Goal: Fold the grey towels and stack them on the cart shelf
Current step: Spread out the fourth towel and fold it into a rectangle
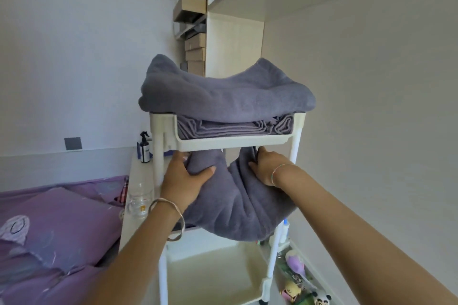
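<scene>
Under top cart shelf (233,144): left hand (186,177) and right hand (265,168) both grip sagging grey towel (235,205) | step: probably folding not yet done | next: fold flat, lay onto folded towels (235,127) above

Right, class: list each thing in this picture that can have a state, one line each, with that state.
Left hand: grips the loose grey towel.
Right hand: grips the loose grey towel.
Loose grey towel: bunched, sagging between the hands.
Top towel: folded, overhanging the cart's top shelf.
Lower towels: folded flat in that shelf.
Glass mug: upright.
Spray bottle: upright.
</scene>
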A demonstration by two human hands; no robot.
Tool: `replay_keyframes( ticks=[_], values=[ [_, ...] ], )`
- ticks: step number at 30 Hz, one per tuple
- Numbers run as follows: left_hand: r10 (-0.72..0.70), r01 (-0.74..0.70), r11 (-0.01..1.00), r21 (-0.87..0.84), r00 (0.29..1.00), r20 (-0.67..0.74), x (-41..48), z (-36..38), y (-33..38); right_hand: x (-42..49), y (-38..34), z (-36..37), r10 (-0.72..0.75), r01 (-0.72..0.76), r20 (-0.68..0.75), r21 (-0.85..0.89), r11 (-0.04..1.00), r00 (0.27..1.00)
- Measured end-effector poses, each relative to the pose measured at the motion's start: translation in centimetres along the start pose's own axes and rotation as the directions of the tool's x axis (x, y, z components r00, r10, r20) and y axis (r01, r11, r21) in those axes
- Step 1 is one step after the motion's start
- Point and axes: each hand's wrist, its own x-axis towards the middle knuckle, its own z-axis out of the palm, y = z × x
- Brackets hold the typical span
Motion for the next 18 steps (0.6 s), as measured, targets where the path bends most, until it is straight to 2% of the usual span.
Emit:
replay_keyframes(
  ticks=[2, 5, 8, 11, 13, 15, 16, 18],
  values=[
    [0.003, -0.003, 1.0, 0.003, 0.999, 0.033, 0.4, -1.1, -0.1, -0.6, -0.6, -0.1, -0.006, 0.007, -0.044, 0.017, 1.0, 0.999],
    [0.038, -0.038, 0.999, -0.011, 0.999, 0.013, 0.7, -1.8, 0.1, -0.3, -1.2, -0.1, -0.004, 0.041, -0.156, 0.238, 0.971, 0.988],
    [0.038, -0.038, 0.999, 0.036, 0.999, -0.018, 1.0, -1.3, 0.3, 0.7, -1.2, 0.5, 0.156, -0.055, -0.203, 0.43, 0.901, 0.967],
    [0.023, -0.013, 0.981, 0.195, 0.998, -0.051, 1.4, -0.4, -0.4, 1.3, -1.3, 1.8, 0.261, -0.14, -0.22, 0.451, 0.882, 0.94],
    [-0.025, 0.026, 0.904, 0.427, 1.0, -0.008, 1.5, 0.1, -0.8, 1.4, -1.2, 2.4, 0.249, -0.167, -0.213, 0.341, 0.925, 0.945],
    [-0.093, 0.086, 0.782, 0.618, 0.995, -0.02, 1.2, 0.4, -1.0, 1.4, -1.1, 2.7, 0.23, -0.162, -0.25, 0.265, 0.95, 0.941],
    [-0.09, 0.101, 0.731, 0.675, 0.995, -0.051, 1.0, 0.6, -1.1, 1.3, -1.1, 2.9, 0.22, -0.137, -0.292, 0.281, 0.95, 0.931],
    [0.006, 0.088, 0.665, 0.742, 0.992, -0.123, 0.9, 1.0, -1.9, 0.9, -1.1, 3.2, 0.234, -0.053, -0.394, 0.418, 0.907, 0.889]
  ],
)
